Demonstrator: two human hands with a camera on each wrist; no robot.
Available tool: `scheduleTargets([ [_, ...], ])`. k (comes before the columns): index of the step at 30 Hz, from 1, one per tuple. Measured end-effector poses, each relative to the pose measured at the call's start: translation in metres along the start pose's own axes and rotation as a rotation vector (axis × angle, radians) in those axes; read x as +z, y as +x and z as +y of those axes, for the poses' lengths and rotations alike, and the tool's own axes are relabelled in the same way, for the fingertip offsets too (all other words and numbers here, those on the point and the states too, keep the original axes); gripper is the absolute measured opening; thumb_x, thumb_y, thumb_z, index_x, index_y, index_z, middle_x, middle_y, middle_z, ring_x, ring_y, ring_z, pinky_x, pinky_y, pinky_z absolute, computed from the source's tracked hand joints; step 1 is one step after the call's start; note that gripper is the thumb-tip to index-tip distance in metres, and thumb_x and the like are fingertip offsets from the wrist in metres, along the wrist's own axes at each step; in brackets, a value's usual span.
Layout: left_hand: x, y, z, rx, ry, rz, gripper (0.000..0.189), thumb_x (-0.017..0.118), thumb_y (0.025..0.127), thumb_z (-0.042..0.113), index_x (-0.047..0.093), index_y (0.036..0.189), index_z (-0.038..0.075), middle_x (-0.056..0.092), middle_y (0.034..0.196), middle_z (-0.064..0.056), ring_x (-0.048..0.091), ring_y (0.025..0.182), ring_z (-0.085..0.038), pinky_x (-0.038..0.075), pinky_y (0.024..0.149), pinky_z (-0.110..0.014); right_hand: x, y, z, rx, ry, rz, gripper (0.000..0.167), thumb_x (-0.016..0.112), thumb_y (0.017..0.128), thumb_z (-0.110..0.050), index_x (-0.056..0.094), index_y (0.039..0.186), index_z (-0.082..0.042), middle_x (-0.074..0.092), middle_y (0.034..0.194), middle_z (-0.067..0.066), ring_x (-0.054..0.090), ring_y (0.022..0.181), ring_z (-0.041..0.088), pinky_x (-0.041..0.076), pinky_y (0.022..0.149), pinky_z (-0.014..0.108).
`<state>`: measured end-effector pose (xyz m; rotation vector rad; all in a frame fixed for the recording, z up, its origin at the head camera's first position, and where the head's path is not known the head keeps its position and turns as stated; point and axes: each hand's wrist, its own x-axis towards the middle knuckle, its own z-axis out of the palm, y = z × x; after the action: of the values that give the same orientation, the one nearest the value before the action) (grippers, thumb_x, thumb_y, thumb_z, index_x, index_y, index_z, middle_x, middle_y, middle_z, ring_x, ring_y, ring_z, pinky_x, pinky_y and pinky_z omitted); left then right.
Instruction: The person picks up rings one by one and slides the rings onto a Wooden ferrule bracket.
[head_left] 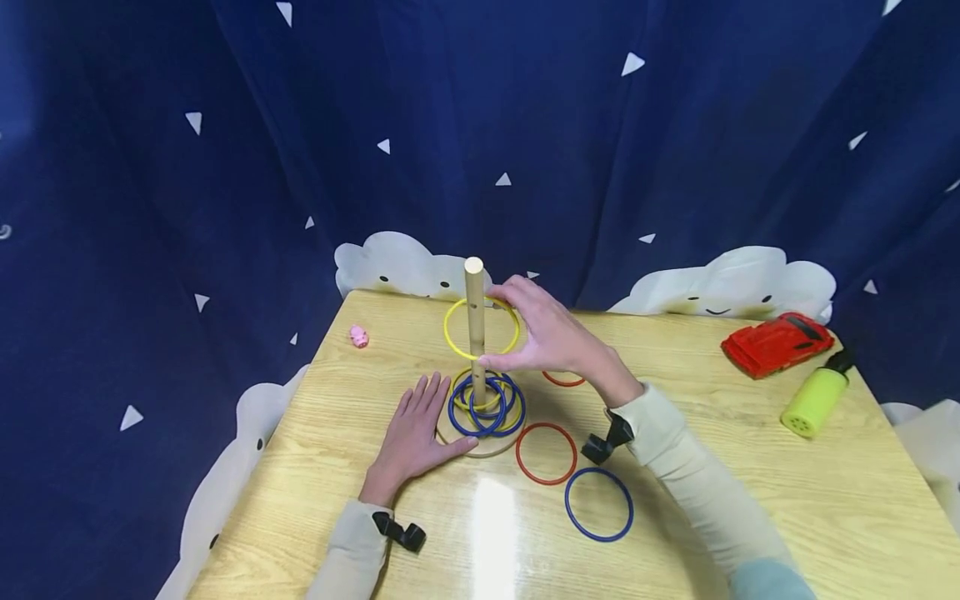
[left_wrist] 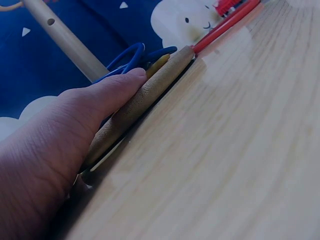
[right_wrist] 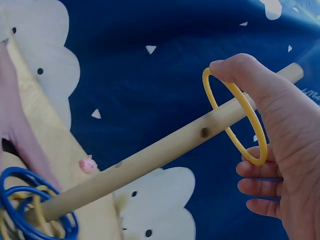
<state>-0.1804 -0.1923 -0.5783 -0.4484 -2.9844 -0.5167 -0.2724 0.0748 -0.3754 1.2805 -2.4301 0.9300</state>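
My right hand point(head_left: 547, 333) pinches a yellow ring point(right_wrist: 257, 125) between thumb and fingers. In the right wrist view that ring encircles the upper part of a wooden peg point(head_left: 476, 321). The peg stands upright on a round wooden base point(head_left: 491, 454). Several blue rings point(head_left: 522, 407) and yellow rings lie overlapping around its foot. My left hand point(head_left: 416, 437) lies beside the base with its fingers straight and spread. Its thumb point(left_wrist: 120, 90) presses on the base's near rim, as the left wrist view shows.
Right of the base, a red ring point(head_left: 546, 483) and a blue ring point(head_left: 600, 540) lie flat on the table point(head_left: 285, 500). Another red ring point(head_left: 562, 383) is partly covered by my right hand. A pink pig figure point(head_left: 359, 336), a red toy car point(head_left: 776, 343) and a lime-green bottle-like thing point(head_left: 816, 400) sit farther out.
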Motion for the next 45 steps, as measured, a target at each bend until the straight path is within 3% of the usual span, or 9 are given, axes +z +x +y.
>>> scheduleTargets([
  [15, 0.000, 0.000, 0.000, 0.008, -0.014, 0.026, 0.121, 0.052, 0.082, 0.090, 0.018, 0.169, 0.013, 0.018, 0.174, -0.010, 0.013, 0.161, -0.033, 0.013, 0.130, -0.051, 0.040, -0.029, 0.018, 0.105, 0.001, -0.094, 0.097, 0.084, 0.070, -0.068, 0.059, 0.141, -0.008, 0.058, 0.128, 0.004, 0.055, 0.118, 0.021, 0.050, 0.100, 0.045],
  [26, 0.001, 0.000, -0.001, 0.002, -0.011, 0.009, 0.121, 0.053, 0.082, 0.090, 0.016, 0.169, 0.014, 0.017, 0.174, -0.010, 0.011, 0.162, -0.031, 0.011, 0.130, -0.050, 0.071, -0.051, 0.035, 0.174, -0.017, -0.152, 0.097, 0.086, 0.070, -0.068, 0.059, 0.142, -0.009, 0.058, 0.125, 0.002, 0.051, 0.115, 0.018, 0.051, 0.093, 0.040],
  [35, 0.002, 0.001, -0.001, -0.006, 0.001, -0.005, 0.122, 0.050, 0.082, 0.092, 0.014, 0.169, 0.016, 0.015, 0.175, -0.008, 0.010, 0.162, -0.030, 0.010, 0.131, -0.048, 0.094, -0.064, 0.048, 0.191, -0.061, -0.142, 0.107, 0.077, 0.069, -0.083, 0.059, 0.143, -0.007, 0.059, 0.127, 0.003, 0.052, 0.117, 0.019, 0.050, 0.098, 0.040],
  [40, 0.002, 0.001, -0.002, -0.007, 0.002, -0.003, 0.122, 0.051, 0.081, 0.092, 0.015, 0.169, 0.015, 0.016, 0.175, -0.008, 0.010, 0.162, -0.029, 0.011, 0.130, -0.048, 0.102, -0.070, 0.056, 0.187, -0.061, -0.122, 0.107, 0.076, 0.071, -0.081, 0.059, 0.144, -0.004, 0.058, 0.127, 0.003, 0.051, 0.118, 0.020, 0.049, 0.100, 0.041],
  [45, 0.002, 0.001, -0.002, -0.009, -0.002, -0.001, 0.122, 0.051, 0.081, 0.092, 0.015, 0.169, 0.015, 0.016, 0.175, -0.008, 0.010, 0.162, -0.030, 0.011, 0.130, -0.048, 0.103, -0.077, 0.059, 0.194, -0.042, -0.112, 0.096, 0.078, 0.078, -0.070, 0.057, 0.145, -0.005, 0.058, 0.134, 0.007, 0.051, 0.125, 0.024, 0.047, 0.106, 0.045],
])
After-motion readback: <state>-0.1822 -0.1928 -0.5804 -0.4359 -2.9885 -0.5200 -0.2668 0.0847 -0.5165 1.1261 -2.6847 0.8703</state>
